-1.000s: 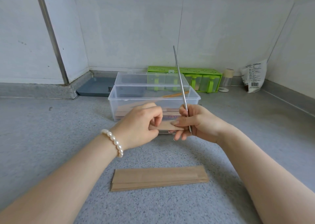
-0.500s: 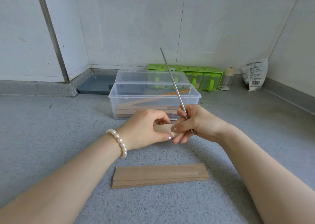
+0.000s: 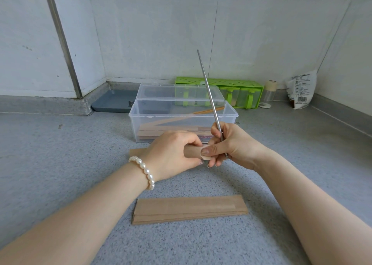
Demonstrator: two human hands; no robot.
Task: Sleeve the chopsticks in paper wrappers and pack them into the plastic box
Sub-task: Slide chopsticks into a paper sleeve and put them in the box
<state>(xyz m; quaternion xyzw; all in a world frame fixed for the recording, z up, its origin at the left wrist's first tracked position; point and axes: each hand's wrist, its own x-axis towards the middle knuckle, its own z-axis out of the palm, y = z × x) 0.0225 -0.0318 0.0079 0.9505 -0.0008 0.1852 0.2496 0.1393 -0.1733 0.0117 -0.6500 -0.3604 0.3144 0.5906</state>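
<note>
On a speckled grey countertop (image 3: 60, 184), a person works at opening a brown paper wrapper (image 3: 193, 154) so that metal chopsticks (image 3: 209, 95) can go in. This looks like the sleeving step, with the mouth of the wrapper not yet entered.

The clear plastic box (image 3: 182, 121), at twelve o'clock from the hands and just beyond them, stands with its hinged lid (image 3: 180, 92) thrown back. Inside lie several flat brown sleeved packs, and a wooden-coloured stick leans toward the box's three o'clock end. Behind it, at one o'clock, a green condiment rack (image 3: 221, 82) holds small clear jars; what is in them cannot be told. A printed bag (image 3: 301, 92) leans in the corner at two o'clock, a small capped bottle (image 3: 269, 92) just beside it, and a blue-grey tray (image 3: 114, 103) sits at eleven o'clock.

At six o'clock from the hands lies a stack of spare wrappers (image 3: 189, 209), flat and squared.

The left hand (image 3: 171, 154) curls round the wrapper's middle, the far end poking out at nine o'clock. The right hand (image 3: 231, 143) pinches the wrapper's open end under its thumb while clasping the chopsticks, which stand nearly upright, tips tilted toward eleven o'clock.

The next move likely calls for spreading the mouth, swinging the chopsticks level, and sliding them in without tearing the thin paper.
</note>
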